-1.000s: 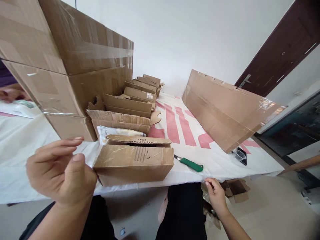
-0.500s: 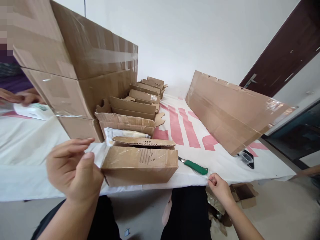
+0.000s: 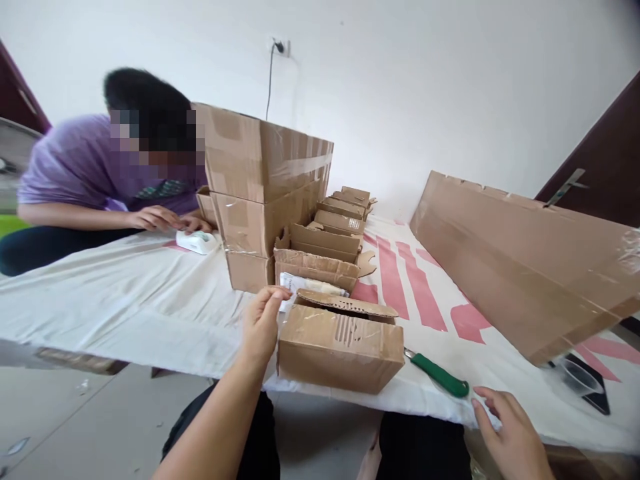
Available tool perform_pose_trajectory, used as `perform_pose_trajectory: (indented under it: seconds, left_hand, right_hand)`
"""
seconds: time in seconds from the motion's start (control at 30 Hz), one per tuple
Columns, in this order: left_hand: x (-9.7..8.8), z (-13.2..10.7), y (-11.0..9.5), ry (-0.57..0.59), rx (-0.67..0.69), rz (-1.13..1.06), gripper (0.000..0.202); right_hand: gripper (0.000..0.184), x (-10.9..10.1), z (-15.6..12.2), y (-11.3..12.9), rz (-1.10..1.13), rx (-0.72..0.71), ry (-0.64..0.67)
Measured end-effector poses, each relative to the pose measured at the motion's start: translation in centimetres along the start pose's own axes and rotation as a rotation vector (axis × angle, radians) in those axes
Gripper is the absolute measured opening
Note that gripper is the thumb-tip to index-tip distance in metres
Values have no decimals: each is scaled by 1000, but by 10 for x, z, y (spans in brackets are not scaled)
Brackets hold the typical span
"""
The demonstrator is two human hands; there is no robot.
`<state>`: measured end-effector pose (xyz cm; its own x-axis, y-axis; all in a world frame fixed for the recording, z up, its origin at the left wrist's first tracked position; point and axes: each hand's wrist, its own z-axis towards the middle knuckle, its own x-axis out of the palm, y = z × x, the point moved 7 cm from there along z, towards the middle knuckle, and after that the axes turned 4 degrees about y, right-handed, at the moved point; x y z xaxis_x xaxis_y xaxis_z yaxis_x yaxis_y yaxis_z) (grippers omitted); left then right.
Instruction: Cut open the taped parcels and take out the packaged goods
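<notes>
Brown cardboard box [image 3: 340, 348], partly open

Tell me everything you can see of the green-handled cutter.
The cutter has a slightly curved green handle, plastic-looking, and a short grey metal-looking tip. It lies aslant on the white cloth near its front edge, tip toward the front cardboard box. Whether tip and box touch, I cannot tell.

Person [image 3: 145, 97] in purple shirt [image 3: 70, 157] leaned over small white device [image 3: 194, 245] near stacked cartons [image 3: 240, 223]. Cord [image 3: 271, 83] hung from wall socket [image 3: 287, 48]. At right, clear plastic cup [image 3: 575, 377] and dark phone [image 3: 601, 402] lay near large cardboard panel [image 3: 515, 267], door [image 3: 607, 157] behind.
</notes>
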<state>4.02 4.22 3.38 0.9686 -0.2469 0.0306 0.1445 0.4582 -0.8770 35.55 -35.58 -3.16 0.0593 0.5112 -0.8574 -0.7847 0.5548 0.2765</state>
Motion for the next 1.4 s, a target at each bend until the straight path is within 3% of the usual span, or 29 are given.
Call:
perform_pose_trajectory:
  seconds: [0.13,0.23,0.3,0.4,0.53,0.67,0.73,0.83,0.93,1.0,1.1,1.23,1.33,1.4]
  left_hand:
    - [13,4,-6,293,47,79,25]
    - [17,1,-7,430,45,-79,30]
    - [17,-1,-3,443,-3,-193,34]
    - [17,-2,2,437,-45,-159,42]
    - [21,-4,-3,518,3,-2,49]
    - [19,-4,-4,540,24,5,62]
    - [18,-4,-2,562,11,-21,71]
    - [20,-7,-1,686,9,38,77]
    - [24,-16,-5,886,53,125,105]
    - [25,-20,-8,962,91,149,118]
    - [23,-21,-9,958,105,171,125]
    - [22,-20,-9,920,80,145,127]
    - [22,-20,-8,901,58,121,128]
    - [22,-20,-7,894,51,120,127]
  right_hand:
    - [24,-6,17,56,98,-171,-36]
    - [20,-9,27,96,185,-260,-40]
    - [19,-14,36,116,269,-284,-42]
    - [22,-19,54,138,398,-267,-31]
    - [39,-8,76,167,536,-236,168]
    - [41,-10,76,183,857,-174,211]
    - [38,-15,70,194,970,-238,259]
    - [27,-16,58,216,796,-398,425]
    - [16,-18,57,232,547,-490,443]
    - [13,-20,62,242,508,-533,433]
    - [17,-23,70,259,443,-694,359]
    - [31,-19,68,272,170,-962,253]
    - [34,-22,72,261,-32,-990,111]
    - [27,-29,79,244,-121,-896,14]
